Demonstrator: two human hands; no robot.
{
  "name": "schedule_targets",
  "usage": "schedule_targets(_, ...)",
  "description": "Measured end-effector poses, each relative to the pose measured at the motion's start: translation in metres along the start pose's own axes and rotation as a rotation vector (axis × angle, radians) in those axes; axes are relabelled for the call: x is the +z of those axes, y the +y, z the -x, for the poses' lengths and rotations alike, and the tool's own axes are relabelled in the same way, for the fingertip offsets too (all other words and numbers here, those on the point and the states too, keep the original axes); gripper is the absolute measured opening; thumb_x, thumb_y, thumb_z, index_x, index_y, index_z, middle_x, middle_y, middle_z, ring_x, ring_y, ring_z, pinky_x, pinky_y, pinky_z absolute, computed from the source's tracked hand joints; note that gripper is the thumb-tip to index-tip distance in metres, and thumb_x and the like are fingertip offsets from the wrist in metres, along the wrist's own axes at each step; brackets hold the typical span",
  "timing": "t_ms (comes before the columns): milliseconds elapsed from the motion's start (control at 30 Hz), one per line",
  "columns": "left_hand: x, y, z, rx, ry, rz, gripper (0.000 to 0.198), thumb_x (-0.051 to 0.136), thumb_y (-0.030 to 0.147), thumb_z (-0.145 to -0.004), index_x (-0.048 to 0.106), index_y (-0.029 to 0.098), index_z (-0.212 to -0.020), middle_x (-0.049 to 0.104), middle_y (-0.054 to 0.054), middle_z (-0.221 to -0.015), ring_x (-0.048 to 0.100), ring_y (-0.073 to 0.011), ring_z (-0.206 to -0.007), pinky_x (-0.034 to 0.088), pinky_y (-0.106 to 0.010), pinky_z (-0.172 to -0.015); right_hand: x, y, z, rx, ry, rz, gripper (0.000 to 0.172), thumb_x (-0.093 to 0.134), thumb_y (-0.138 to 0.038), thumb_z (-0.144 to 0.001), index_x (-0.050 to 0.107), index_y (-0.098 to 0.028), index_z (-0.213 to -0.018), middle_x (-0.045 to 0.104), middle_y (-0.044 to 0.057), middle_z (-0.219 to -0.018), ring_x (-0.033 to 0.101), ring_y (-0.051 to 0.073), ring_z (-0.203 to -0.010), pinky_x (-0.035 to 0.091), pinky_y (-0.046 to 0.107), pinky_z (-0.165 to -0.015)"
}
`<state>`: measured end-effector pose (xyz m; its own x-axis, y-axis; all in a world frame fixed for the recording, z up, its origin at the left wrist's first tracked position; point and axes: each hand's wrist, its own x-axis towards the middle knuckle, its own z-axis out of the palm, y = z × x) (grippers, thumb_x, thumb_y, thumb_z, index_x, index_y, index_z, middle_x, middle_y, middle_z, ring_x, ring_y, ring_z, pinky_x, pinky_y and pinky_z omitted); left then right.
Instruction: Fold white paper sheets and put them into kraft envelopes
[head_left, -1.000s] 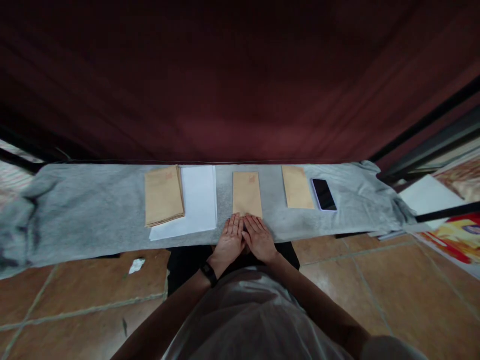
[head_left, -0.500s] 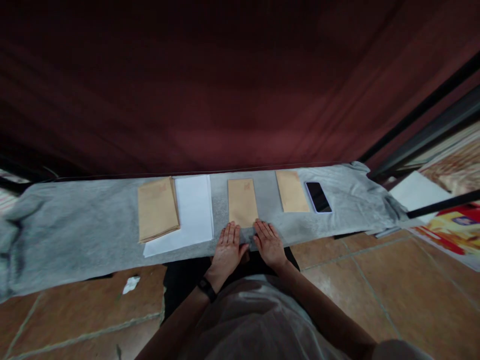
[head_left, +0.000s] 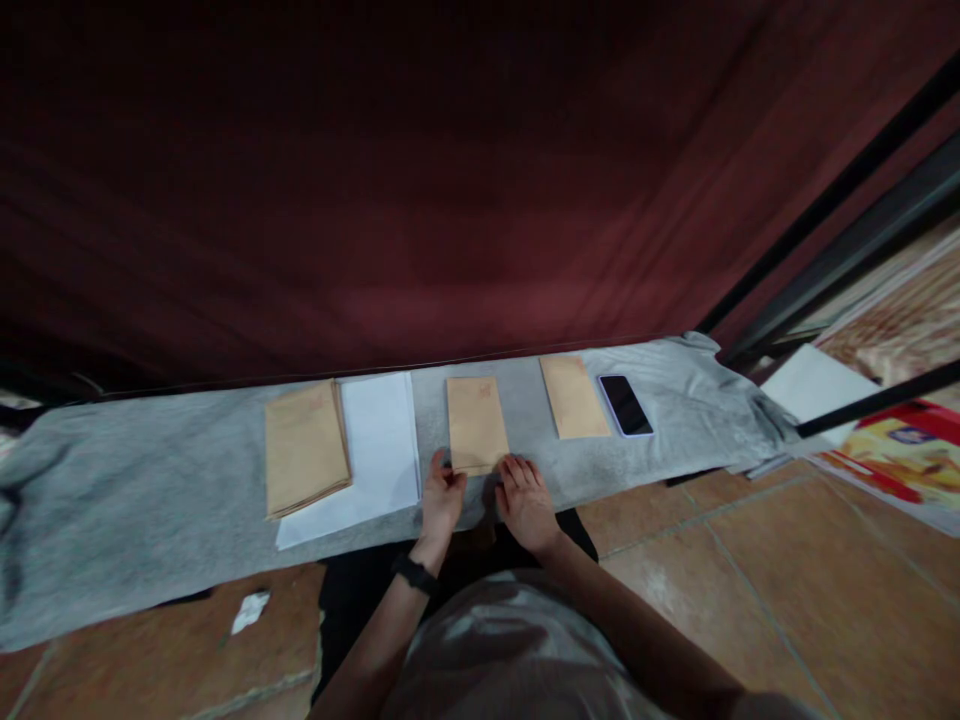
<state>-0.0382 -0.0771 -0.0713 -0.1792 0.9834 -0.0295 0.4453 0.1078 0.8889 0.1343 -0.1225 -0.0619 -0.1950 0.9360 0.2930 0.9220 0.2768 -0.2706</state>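
Note:
A brown paper envelope lies in front of me, a crease or flap line across its near end. At its near left corner, my left hand, with a black band on the wrist, has its thumb and fingers closed on the edge. My right hand is at the near right corner, its fingers bent together on the edge; its thumb is mostly hidden. To the left, a stack of brown envelopes overlaps white paper sheets. Another brown envelope lies to the right, beside a dark-screened phone.
A grey cloth covers the long narrow surface. Behind it rises a dark red panel. Black bars stand at the right, near a red and yellow package. A crumpled white scrap lies on the tiled floor.
My hands have gone from lying flat with fingers stretched to bent fingers at the envelope's near corners. A line now shows across its near end. The view has shifted slightly.

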Motion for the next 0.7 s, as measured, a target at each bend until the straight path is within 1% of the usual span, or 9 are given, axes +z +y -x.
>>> schedule_targets(100,0.000,0.011,0.002,-0.064,-0.018,0.114,0.043,0.055,0.017,-0.079,0.056,0.015,-0.122,0.072,-0.006,-0.089,0.068,-0.0213,-0.079,0.056,-0.040,-0.079,-0.003,-0.005,-0.004,0.021,-0.002,0.027,0.046,0.053,-0.026,-0.095,0.053,-0.012,-0.139,0.059,0.017,-0.135,0.053,0.031,-0.122,0.041,0.047,-0.106)
schedule_targets(167,0.000,0.023,0.006,-0.028,-0.050,0.161,0.034,0.052,0.016,-0.078,0.060,0.018,-0.111,0.072,-0.005,-0.093,0.068,-0.0215,-0.084,0.055,-0.039,-0.081,-0.007,-0.008,-0.008,0.025,-0.013,0.042,0.050,0.055,-0.030,-0.095,0.049,-0.014,-0.142,0.060,0.017,-0.132,0.056,0.031,-0.114,0.045,0.046,-0.099)
schedule_targets(233,0.000,0.037,0.010,0.019,-0.064,0.172,0.026,0.051,0.017,-0.078,0.062,0.019,-0.103,0.071,-0.003,-0.088,0.067,-0.0198,-0.082,0.055,-0.037,-0.081,-0.010,-0.010,-0.013,0.035,-0.031,0.064,0.049,0.052,-0.030,-0.097,0.047,-0.016,-0.144,0.063,0.017,-0.124,0.058,0.030,-0.106,0.048,0.044,-0.091)
schedule_targets(367,0.006,0.055,0.012,0.083,-0.109,0.175,0.019,0.052,0.020,-0.079,0.062,0.020,-0.095,0.067,-0.001,-0.080,0.065,-0.0175,-0.077,0.054,-0.032,-0.076,-0.012,-0.005,-0.025,0.094,-0.048,0.059,0.040,0.044,-0.020,-0.099,0.055,-0.015,-0.136,0.067,0.016,-0.109,0.062,0.028,-0.097,0.050,0.041,-0.086)
schedule_targets(467,0.012,0.057,0.012,0.082,-0.164,0.189,0.018,0.052,0.018,-0.078,0.063,0.019,-0.092,0.069,-0.003,-0.085,0.067,-0.0177,-0.080,0.054,-0.032,-0.077,-0.012,0.005,-0.030,0.141,-0.037,-0.040,0.037,0.041,-0.016,-0.098,0.062,-0.016,-0.128,0.068,0.016,-0.106,0.064,0.027,-0.094,0.052,0.039,-0.084)
schedule_targets(533,0.015,0.054,0.013,0.066,-0.170,0.220,0.022,0.052,0.018,-0.079,0.064,0.019,-0.098,0.071,-0.006,-0.096,0.068,-0.0187,-0.088,0.055,-0.034,-0.082,-0.013,0.011,-0.034,0.241,-0.006,-0.291,0.033,0.042,-0.018,-0.097,0.068,-0.017,-0.118,0.069,0.016,-0.103,0.065,0.026,-0.090,0.052,0.038,-0.083)
schedule_targets(600,0.015,0.051,0.015,0.019,-0.149,0.265,0.027,0.054,0.022,-0.083,0.064,0.018,-0.107,0.071,-0.009,-0.109,0.068,-0.0206,-0.098,0.055,-0.036,-0.086,-0.016,0.015,-0.038,0.411,0.041,-0.716,0.025,0.050,-0.029,-0.096,0.072,-0.018,-0.100,0.070,0.013,-0.096,0.066,0.024,-0.084,0.053,0.038,-0.081)
schedule_targets(633,0.014,0.050,0.017,-0.016,-0.142,0.294,0.029,0.054,0.026,-0.085,0.064,0.018,-0.111,0.070,-0.010,-0.112,0.068,-0.0214,-0.101,0.055,-0.037,-0.087,-0.017,0.015,-0.040,0.488,0.059,-0.916,0.026,0.054,-0.037,-0.094,0.071,-0.018,-0.091,0.070,0.012,-0.091,0.066,0.024,-0.080,0.054,0.038,-0.079)
schedule_targets(700,0.012,0.050,0.020,-0.094,-0.162,0.372,0.033,0.056,0.036,-0.088,0.063,0.017,-0.114,0.071,-0.011,-0.114,0.069,-0.0225,-0.102,0.057,-0.037,-0.085,-0.019,0.011,-0.043,0.566,0.068,-1.164,0.037,0.058,-0.053,-0.090,0.070,-0.018,-0.085,0.070,0.008,-0.084,0.066,0.022,-0.074,0.057,0.037,-0.073)
